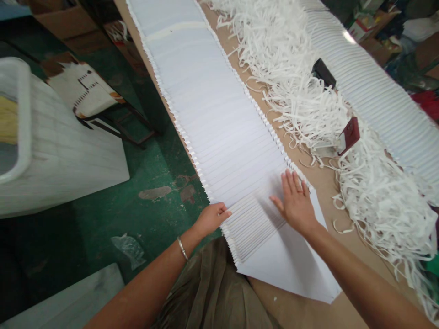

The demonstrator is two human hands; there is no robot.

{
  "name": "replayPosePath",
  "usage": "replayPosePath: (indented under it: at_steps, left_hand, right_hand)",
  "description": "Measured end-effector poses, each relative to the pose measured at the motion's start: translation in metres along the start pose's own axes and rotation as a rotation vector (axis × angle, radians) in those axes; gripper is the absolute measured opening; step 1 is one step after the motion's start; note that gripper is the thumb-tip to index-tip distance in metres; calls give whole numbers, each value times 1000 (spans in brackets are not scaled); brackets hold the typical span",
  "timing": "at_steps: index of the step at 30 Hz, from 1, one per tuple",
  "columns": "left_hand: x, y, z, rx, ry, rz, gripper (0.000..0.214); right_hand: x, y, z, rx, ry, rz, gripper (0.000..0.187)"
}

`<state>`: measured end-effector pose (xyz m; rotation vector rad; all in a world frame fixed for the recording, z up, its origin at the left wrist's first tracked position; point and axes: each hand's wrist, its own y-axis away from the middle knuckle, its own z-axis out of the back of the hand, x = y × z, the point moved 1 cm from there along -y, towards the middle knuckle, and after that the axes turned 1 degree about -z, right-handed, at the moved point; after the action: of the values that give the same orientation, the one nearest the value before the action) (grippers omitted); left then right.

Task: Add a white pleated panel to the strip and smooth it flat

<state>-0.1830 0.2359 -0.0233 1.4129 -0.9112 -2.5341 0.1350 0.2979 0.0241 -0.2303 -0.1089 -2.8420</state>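
The fanned run of white sheets [219, 123] lies lengthwise along the tabletop [318, 178], each sheet stepped a little behind the next so only a narrow strip of every one shows; that staggering leaves the edges exposed in a neat row. The near end, just in front of you, is the part you are working: a tight band of closely stepped edges, with the top sheet lying broad and flat toward you and its corner overhanging the tabletop's edge.

Your right hand [295, 201] is pressed flat on the sheets, fingers [291, 180] spread and open, gripping nothing, which looks meant to pin the fan so it cannot slide. Your left hand [211, 218] meets the stack at its left edge, fingers curled in against the sheet ends; whether they pinch any paper I cannot tell.

To the right, a heap of white paper strips [308, 96] runs along the tabletop, with a dark red block [350, 135] and a black object [323, 73] resting in it. Beyond lies a second fanned row [387, 100]. A white bin [51, 151] stands on the green floor [154, 164] at left.
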Motion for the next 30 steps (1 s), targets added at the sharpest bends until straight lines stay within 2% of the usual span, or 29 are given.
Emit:
replayPosePath:
  at_steps: [2,4,11,19,24,26,28,30]
  left_hand:
    - [0,0,0,-5,5,0,35]
    - [1,-1,0,0,16,4,36]
    - [5,-3,-1,13,-9,15,37]
    - [1,-4,-3,16,31,-1,35]
    - [-4,6,3,29,15,-7,38]
    - [-5,12,12,-92,-68,28,38]
    - [-5,15,26,-368,-151,56,35]
    - [-5,10,40,-683,-224,-4,34]
  right_hand:
    - [18,28,-9,30,37,122,85]
    - [21,44,-16,34,55,152,88]
    - [3,66,-9,24,78,151,84]
    - [-6,117,-16,36,28,176,79]
    - [-16,133,-14,28,19,175,72]
    - [-15,128,-13,-14,17,147,70]
    - [-7,115,-14,-67,20,120,69]
    - [10,92,-18,-108,27,110,69]
